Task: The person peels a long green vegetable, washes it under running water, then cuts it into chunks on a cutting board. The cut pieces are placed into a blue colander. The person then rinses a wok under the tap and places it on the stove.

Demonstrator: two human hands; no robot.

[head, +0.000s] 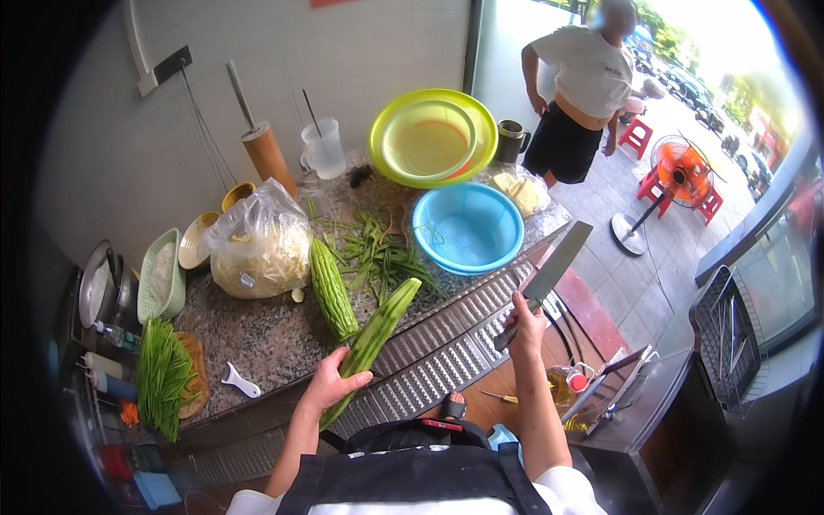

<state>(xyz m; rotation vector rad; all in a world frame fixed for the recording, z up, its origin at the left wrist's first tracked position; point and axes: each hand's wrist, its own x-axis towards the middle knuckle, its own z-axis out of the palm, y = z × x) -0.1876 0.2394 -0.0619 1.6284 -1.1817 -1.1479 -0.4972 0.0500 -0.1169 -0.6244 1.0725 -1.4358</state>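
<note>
My left hand (338,383) grips a long green gourd (386,318) with smooth, striped sides, as if partly peeled. It slants over the counter edge, its far tip pointing away from me. In my right hand (528,328) is a kitchen cleaver (559,261), held by the handle with its broad blade pointing up and away, apart from the gourd. Beside the held gourd lies a bumpy bitter melon (331,290) on the granite counter (257,335). Green peel strips (373,251) are scattered behind it. A white peeler (242,381) rests nearer to me, left of my left hand.
A blue plastic basket (470,225), a lime-green basin (376,138) and a bagged heap of food (261,251) stand on the counter. Cut green stalks (161,380) lie on a wooden board (193,367) at left. A person (586,84) stands near an orange fan (679,174).
</note>
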